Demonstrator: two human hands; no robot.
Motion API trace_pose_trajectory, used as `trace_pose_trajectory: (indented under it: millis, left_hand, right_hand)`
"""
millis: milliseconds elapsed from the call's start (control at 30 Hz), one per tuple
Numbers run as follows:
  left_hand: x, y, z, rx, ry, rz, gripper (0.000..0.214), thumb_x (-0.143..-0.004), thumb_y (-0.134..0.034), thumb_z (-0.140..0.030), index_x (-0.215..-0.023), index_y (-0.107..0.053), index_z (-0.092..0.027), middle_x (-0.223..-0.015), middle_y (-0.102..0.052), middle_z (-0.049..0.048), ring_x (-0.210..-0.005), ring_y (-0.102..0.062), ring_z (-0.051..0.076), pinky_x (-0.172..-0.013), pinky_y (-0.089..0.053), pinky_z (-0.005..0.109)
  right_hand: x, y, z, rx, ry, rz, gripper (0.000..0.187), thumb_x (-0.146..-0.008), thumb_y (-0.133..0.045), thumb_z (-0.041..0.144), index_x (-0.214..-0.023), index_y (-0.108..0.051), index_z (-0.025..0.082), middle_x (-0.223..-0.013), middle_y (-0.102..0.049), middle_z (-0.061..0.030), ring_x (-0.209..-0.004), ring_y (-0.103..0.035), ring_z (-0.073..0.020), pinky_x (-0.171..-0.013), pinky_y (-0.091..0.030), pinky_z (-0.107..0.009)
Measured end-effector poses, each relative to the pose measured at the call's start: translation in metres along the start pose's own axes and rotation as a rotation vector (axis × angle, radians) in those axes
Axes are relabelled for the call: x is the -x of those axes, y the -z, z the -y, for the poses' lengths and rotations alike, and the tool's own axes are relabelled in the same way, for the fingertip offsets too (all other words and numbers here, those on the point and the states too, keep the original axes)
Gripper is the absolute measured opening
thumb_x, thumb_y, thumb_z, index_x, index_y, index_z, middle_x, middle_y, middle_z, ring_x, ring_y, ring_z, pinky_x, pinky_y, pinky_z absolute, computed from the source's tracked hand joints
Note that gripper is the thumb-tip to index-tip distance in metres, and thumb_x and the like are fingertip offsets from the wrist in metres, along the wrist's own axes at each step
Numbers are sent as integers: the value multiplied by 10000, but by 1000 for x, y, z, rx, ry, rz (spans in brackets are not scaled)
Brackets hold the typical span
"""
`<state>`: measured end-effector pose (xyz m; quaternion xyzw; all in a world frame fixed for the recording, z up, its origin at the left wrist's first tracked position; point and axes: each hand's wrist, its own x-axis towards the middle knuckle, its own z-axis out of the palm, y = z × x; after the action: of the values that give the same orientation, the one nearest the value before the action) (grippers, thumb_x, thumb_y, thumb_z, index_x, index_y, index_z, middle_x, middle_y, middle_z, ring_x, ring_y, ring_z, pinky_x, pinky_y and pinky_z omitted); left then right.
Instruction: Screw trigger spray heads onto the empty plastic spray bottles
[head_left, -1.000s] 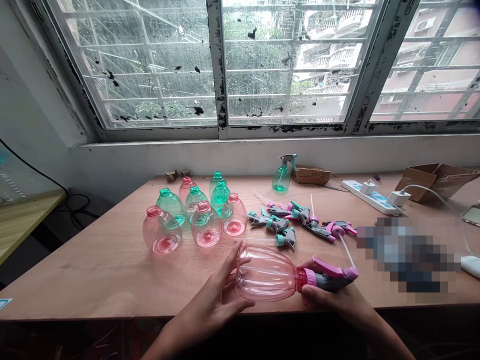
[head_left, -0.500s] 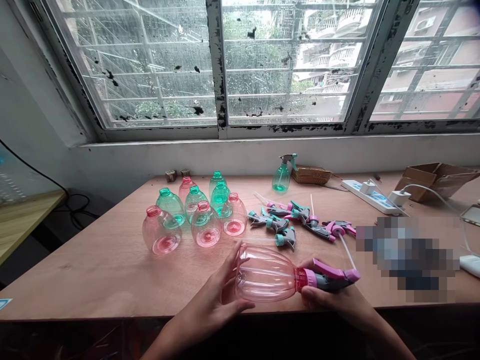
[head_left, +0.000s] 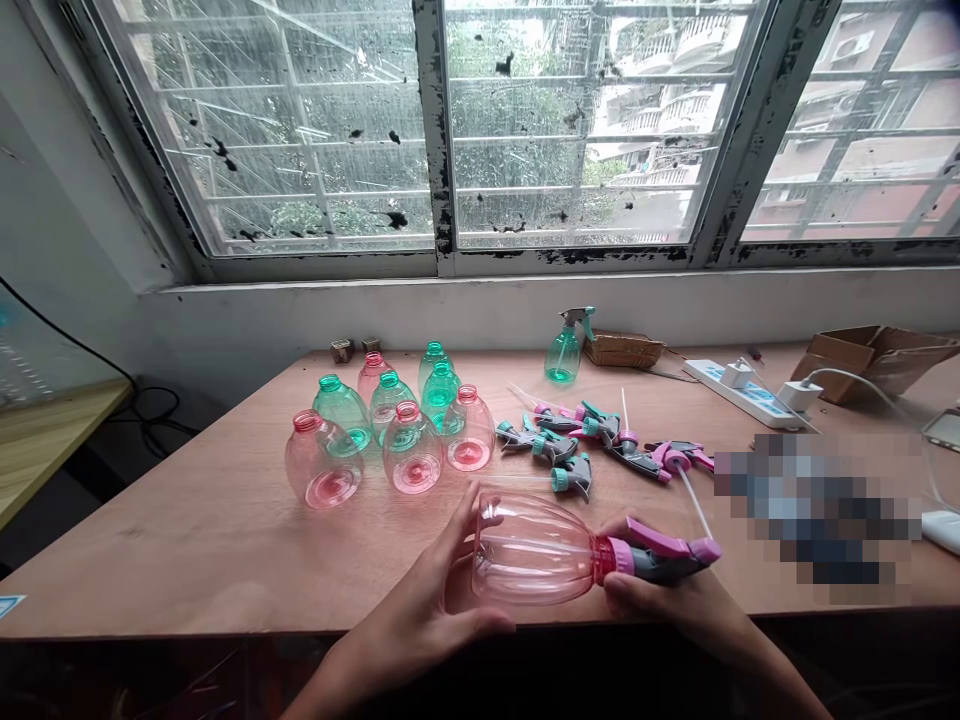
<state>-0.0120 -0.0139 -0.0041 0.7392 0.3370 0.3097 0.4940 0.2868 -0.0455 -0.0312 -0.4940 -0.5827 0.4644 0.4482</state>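
I hold a clear pink spray bottle [head_left: 532,550] on its side just above the front edge of the wooden table [head_left: 210,540]. My left hand [head_left: 427,610] cups its base, fingers curled round it. My right hand [head_left: 667,590] grips the pink and grey trigger head [head_left: 660,555] fitted on the bottle's neck. Behind them lies a loose pile of trigger heads [head_left: 592,440] in pink and teal. To the left stands a cluster of headless pink and green bottles [head_left: 390,430].
A finished green spray bottle [head_left: 564,350] stands near the wall beside a flat brown basket [head_left: 622,350]. A white power strip [head_left: 742,392] and a cardboard box [head_left: 877,355] lie at the right. A blurred patch [head_left: 814,505] covers part of the table's right side.
My left thumb has slid further under and round the bottle's base. The bottle and my right hand have stayed almost still.
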Motion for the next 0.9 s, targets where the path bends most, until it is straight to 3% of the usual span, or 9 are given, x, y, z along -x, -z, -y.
trace_pose_trajectory:
  millis: [67, 200, 300, 467, 767, 900]
  left_hand:
    - [-1, 0, -3, -2, 2, 6, 1102, -812, -834, -321, -1624, -89, -304, -1663, -320, 94, -1526, -290, 328, -1263, -247, 467]
    - [-2, 1, -4, -20, 15, 33, 933, -878, -768, -301, -1610, -189, -311, -1681, -286, 72, -1507, -339, 314, -1260, -265, 472]
    - [-1, 0, 1, -25, -22, 30, 920, -918, -718, -269, -1615, -122, -338, -1690, -265, 57, -1533, -286, 307, -1261, -261, 481]
    - [1, 0, 2, -20, 16, 38, 1073, -841, -810, -320, -1619, -71, -337, -1699, -240, 60, -1538, -269, 324, -1272, -227, 482]
    - [2, 0, 0, -59, 17, -3, 884, -924, -712, -301, -1604, -153, -384, -1711, -201, -10, -1559, -214, 286, -1276, -235, 439]
    - [0, 0, -2, -75, 17, 10, 1065, -850, -794, -321, -1622, -61, -329, -1699, -245, 33, -1562, -193, 311, -1285, -188, 459]
  right_hand:
    - [0, 0, 0, 0, 10, 16, 278, -788, -796, 417, -964, -683, 235, -678, -717, 14, -625, -660, -207, -572, -525, -260]
    - [0, 1, 0, 10, -5, 23, 279, -803, -782, 413, -978, -671, 226, -668, -726, 13, -618, -666, -203, -575, -528, -262]
    - [0, 1, -2, 4, -3, 24, 281, -806, -780, 400, -992, -675, 218, -676, -736, 7, -629, -673, -200, -584, -528, -260]
    - [0, 0, -2, -34, -5, 7, 304, -797, -792, 411, -998, -690, 206, -658, -746, -6, -613, -671, -201, -575, -531, -271]
    - [0, -3, -3, -137, -34, -28, 347, -781, -822, 410, -1004, -677, 186, -630, -747, -4, -579, -654, -179, -559, -522, -271]
    - [1, -2, -2, -110, -30, -41, 314, -786, -809, 386, -1000, -683, 194, -629, -753, -1, -580, -657, -179, -558, -525, -266]
